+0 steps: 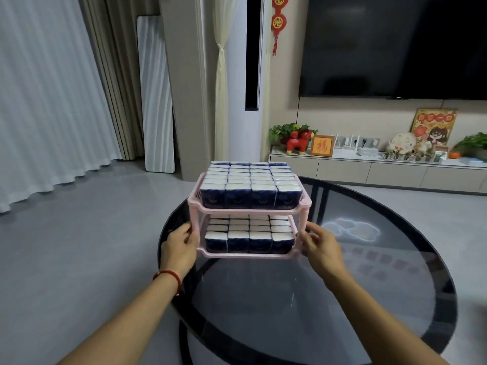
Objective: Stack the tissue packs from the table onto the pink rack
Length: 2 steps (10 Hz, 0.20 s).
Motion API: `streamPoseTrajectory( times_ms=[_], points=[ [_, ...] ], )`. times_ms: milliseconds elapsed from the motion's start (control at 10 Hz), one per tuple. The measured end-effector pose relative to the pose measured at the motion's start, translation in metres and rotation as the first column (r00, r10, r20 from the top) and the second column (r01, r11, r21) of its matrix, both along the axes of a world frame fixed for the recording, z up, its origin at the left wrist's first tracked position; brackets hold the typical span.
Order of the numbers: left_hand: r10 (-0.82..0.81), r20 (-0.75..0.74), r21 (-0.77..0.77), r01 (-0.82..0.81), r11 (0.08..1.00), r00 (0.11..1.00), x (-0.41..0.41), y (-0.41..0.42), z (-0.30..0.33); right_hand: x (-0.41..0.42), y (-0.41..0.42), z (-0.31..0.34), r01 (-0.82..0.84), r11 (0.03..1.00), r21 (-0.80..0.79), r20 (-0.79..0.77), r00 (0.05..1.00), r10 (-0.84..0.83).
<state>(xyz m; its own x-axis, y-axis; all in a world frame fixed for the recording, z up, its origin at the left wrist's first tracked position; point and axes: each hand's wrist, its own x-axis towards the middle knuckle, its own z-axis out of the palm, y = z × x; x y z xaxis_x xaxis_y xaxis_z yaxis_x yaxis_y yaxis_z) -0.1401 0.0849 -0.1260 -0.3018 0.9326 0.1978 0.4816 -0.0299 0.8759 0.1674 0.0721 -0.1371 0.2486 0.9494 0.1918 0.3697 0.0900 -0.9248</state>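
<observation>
A pink two-tier rack point(249, 210) is in the middle of the view, over the far left part of a round dark glass table point(342, 272). Both tiers are filled with rows of several blue-and-white tissue packs: upper tier point(250, 187), lower tier point(249, 237). My left hand point(180, 246) grips the rack's left side at the lower tier, fingers curled round the post. On the opposite side, my right hand point(320, 246) holds the lower tier's right edge. I cannot tell whether the rack rests on the table or is lifted.
The glass table top reflects a ceiling lamp point(353, 229). Beyond it are a grey floor, a low TV cabinet point(369, 169) with ornaments, a wall-mounted TV point(395, 46), a tall white air conditioner point(247, 83) and curtains at left.
</observation>
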Motion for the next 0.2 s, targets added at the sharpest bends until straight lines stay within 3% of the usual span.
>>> streamPoseTrajectory(
  times_ms=[200],
  points=[
    [0.029,0.072,-0.027,-0.028,0.999,0.997,-0.0065,-0.0044,0.0019,-0.0002,-0.0034,0.0037,0.071,0.997,0.006,0.031,0.997,-0.071]
  ],
)
